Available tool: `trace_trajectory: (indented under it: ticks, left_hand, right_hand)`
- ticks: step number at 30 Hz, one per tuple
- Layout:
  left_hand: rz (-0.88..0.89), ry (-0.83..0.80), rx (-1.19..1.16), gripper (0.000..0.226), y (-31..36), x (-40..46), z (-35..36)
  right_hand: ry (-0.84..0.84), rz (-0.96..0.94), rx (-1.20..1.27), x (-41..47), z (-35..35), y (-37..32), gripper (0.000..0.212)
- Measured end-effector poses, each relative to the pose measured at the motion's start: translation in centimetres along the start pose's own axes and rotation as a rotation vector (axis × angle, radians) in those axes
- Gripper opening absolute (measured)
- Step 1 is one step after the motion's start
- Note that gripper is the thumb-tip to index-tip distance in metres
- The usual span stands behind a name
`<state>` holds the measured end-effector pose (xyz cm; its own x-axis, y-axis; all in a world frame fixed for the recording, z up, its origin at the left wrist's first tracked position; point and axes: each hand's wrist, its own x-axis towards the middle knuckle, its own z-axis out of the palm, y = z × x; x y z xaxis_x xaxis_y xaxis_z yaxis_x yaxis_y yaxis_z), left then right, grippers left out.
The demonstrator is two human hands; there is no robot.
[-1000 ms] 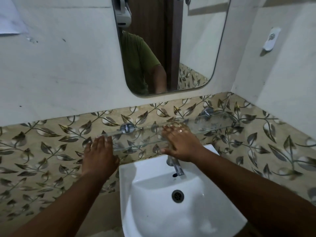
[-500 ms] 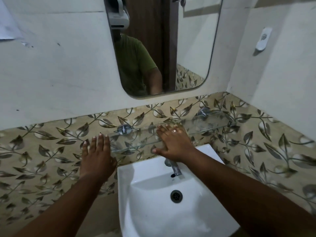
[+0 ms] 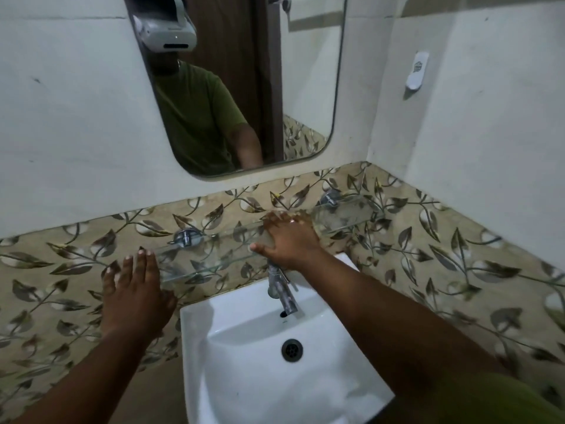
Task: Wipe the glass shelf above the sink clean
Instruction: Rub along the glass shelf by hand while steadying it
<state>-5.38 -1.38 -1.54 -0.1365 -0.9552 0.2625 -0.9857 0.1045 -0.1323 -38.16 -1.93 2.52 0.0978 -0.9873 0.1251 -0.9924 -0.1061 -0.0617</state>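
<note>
Glass shelf [image 3: 214, 255] runs along the leaf-patterned tile band [image 3: 443, 255], fixed to the wall by two chrome brackets, left bracket [image 3: 187, 237] and right bracket [image 3: 330, 198]; it sits above and behind the white sink [image 3: 244, 377], below the mirror [image 3: 244, 87]. Shelf is clear glass, so tile pattern shows through it. Right hand [image 3: 289, 240] lies palm-down and flat on the shelf's middle-right part, fingers [image 3: 275, 220] extended and spread, thumb out to the left at the front edge; nothing visible between palm and glass, no cloth seen. Fingertips look doubled through the glass edge. Left hand [image 3: 134, 292] is flat, fingers together and pointing up the wall, just beside the shelf's left end; cannot tell whether it touches the glass or rests on the tile. It holds nothing. Chrome tap [image 3: 282, 290] stands directly under the right wrist, spout over the basin; drain [image 3: 292, 349] sits in the basin centre. A white wall fitting [image 3: 416, 71] hangs on the right wall. Mirror shows a green sleeve and an arm.
</note>
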Motion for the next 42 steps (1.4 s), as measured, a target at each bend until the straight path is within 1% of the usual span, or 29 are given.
trace_trajectory:
  ticks: [1, 3, 5, 8, 10, 13, 16, 19, 21, 23, 25, 28, 29, 31, 32, 34, 36, 40, 42]
  left_hand:
    - [0.005, -0.001, -0.006, 0.098, 0.0, 0.0, 0.1]
    - [0.019, -0.001, -0.005, 0.099, 0.0, 0.0, 0.2]
    - [0.025, -0.01, -0.001, 0.099, -0.1, 0.0, 0.2]
    - [0.027, -0.022, -0.01, 0.1, 0.1, 0.1, 0.3]
    - [0.025, -0.03, -0.016, 0.1, 0.1, 0.2, 0.2]
    - [0.02, -0.057, -0.025, 0.101, 0.0, 0.2, 0.2]
    - [0.014, -0.052, -0.041, 0.101, 0.0, 0.3, 0.1]
    - [0.01, -0.073, -0.052, 0.101, -0.1, 0.4, 0.1]
    - [0.015, -0.083, -0.058, 0.1, -0.3, 0.4, 0.2]
    - [0.023, -0.081, -0.062, 0.099, -0.3, 0.5, 0.4]
    - [0.027, -0.077, -0.065, 0.099, -0.3, 0.6, 0.5]
    - [0.012, -0.076, -0.082, 0.099, -0.1, 0.6, 0.6]
    - [0.007, -0.075, -0.093, 0.099, -0.1, 0.7, 0.6]
    - [0.004, -0.066, -0.117, 0.101, -0.1, 0.7, 0.6]
    - [0.003, -0.053, -0.13, 0.101, -0.1, 0.7, 0.7]
    - [0.0, -0.022, -0.156, 0.102, -0.1, 0.9, 0.9]
    - [0.003, -0.004, -0.173, 0.102, -0.3, 1.0, 1.4]
    - [0.037, 0.041, -0.179, 0.1, -0.9, 1.6, 2.7]
    - [0.031, 0.047, -0.189, 0.101, -1.1, 1.8, 3.2]
  right_hand:
    - [0.015, -0.051, -0.023, -0.7, 0.2, 0.2, 0.102]
    - [0.04, -0.156, -0.062, -2.2, 0.7, 1.2, 0.099]
    - [0.059, -0.207, -0.065, -3.5, 0.9, 3.0, 0.097]
    - [0.047, -0.12, -0.064, -4.1, 0.5, 6.8, 0.089]
    - [0.026, -0.04, -0.09, -3.3, -0.1, 8.6, 0.095]
    - [0.008, 0.053, -0.07, -0.9, -0.6, 8.1, 0.114]
    - [0.041, 0.114, -0.023, 0.4, -0.4, 6.3, 0.115]
    - [0.02, 0.031, -0.061, -0.4, 0.1, 6.2, 0.102]
    - [0.023, -0.067, -0.104, -1.9, 0.6, 6.7, 0.104]
    - [0.042, -0.107, -0.107, -3.3, 0.8, 8.1, 0.105]
    - [0.049, -0.059, -0.102, -4.2, 0.5, 10.1, 0.107]
    - [0.031, 0.086, -0.121, -4.0, -0.8, 12.3, 0.118]
    - [0.019, 0.132, -0.112, -3.4, -1.0, 12.5, 0.115]
    - [-0.004, 0.213, -0.077, -2.1, -1.5, 11.7, 0.1]
    - [-0.008, 0.247, -0.061, -1.5, -1.5, 11.1, 0.097]
    - [0.005, 0.274, -0.042, -0.6, -1.5, 9.7, 0.097]
    - [0.03, 0.21, -0.027, -0.4, -1.2, 8.7, 0.094]
    - [0.028, -0.034, -0.048, -2.0, -0.4, 9.0, 0.094]
    - [0.017, -0.054, -0.041, -2.9, 0.0, 10.5, 0.095]
